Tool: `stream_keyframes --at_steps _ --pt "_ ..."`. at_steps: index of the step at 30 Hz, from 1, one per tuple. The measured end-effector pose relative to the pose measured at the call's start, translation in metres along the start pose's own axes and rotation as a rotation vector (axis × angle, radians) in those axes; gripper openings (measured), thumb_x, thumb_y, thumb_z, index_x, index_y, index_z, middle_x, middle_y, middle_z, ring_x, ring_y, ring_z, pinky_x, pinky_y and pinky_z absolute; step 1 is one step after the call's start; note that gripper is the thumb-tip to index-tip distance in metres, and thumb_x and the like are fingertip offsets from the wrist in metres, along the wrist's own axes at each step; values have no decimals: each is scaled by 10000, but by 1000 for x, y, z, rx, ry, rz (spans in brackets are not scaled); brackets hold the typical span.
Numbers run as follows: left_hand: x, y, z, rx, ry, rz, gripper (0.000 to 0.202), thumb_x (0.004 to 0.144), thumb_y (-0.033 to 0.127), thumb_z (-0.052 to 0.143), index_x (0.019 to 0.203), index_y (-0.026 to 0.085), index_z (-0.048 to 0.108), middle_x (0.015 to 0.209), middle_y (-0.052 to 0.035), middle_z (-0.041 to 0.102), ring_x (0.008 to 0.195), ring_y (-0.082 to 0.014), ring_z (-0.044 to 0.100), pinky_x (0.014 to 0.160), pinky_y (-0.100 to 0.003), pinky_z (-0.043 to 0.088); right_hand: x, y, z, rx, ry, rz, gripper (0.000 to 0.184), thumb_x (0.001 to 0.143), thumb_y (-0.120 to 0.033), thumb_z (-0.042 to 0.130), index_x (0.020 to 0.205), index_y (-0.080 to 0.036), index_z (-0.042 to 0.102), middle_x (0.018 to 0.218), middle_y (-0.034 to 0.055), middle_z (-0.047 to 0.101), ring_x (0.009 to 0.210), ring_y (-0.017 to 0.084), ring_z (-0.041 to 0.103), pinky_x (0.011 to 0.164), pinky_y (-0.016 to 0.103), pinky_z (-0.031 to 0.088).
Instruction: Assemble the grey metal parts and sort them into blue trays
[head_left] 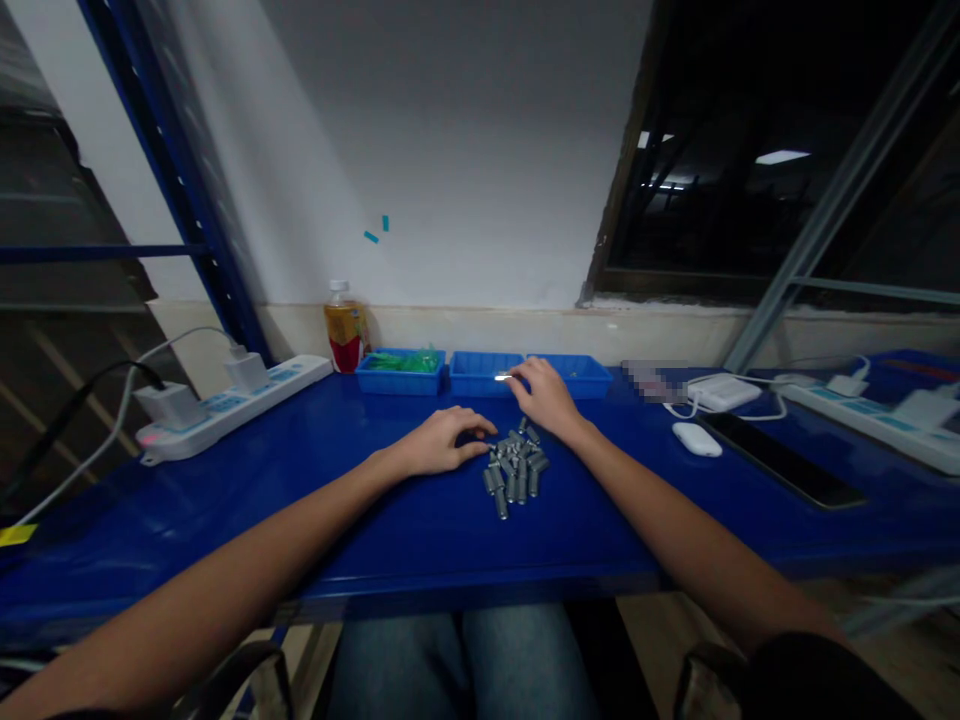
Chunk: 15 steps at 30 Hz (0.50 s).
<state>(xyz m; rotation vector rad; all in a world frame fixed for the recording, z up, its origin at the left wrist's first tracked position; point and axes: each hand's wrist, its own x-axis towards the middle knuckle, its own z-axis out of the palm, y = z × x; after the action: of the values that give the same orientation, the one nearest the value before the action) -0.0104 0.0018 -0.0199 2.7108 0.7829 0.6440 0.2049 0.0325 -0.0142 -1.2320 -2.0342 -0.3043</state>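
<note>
Presumably for reach, metal cylinders (pixel 508 467) lie before middle blue bin (pixel 471 385); left hand (pixel 447 440), digits parted, front-left of bin; right hand (pixel 546 398) pinches small shiny piece (pixel 502 377) by bin's near rim, likely for control.

Dull metal is seen in the small cylinders (pixel 522 487), smooth gloss on the tabletop (pixel 420 545), plastic in the trays (pixel 474 386).

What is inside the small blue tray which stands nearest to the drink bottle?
Green pieces lie heaped in that blue tray. Whatever is beneath them is covered and cannot be seen.
</note>
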Motion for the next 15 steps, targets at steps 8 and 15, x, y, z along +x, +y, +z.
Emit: stream_keyframes --at_steps 8,15 --pt "2 2 0 92 -39 19 111 840 275 548 872 191 614 909 -32 642 864 -168 563 783 -271 407 0 25 5 -184 -41 241 267 897 -343 445 967 -219 671 950 86 582 959 230 472 796 329 365" --pt "1 7 2 1 9 46 156 831 211 526 976 195 581 921 -34 626 902 -169 531 821 -275 408 3 24 7 -186 -38 245 303 907 -336 417 921 -203 690 932 118 575 930 248 469 770 356 381"
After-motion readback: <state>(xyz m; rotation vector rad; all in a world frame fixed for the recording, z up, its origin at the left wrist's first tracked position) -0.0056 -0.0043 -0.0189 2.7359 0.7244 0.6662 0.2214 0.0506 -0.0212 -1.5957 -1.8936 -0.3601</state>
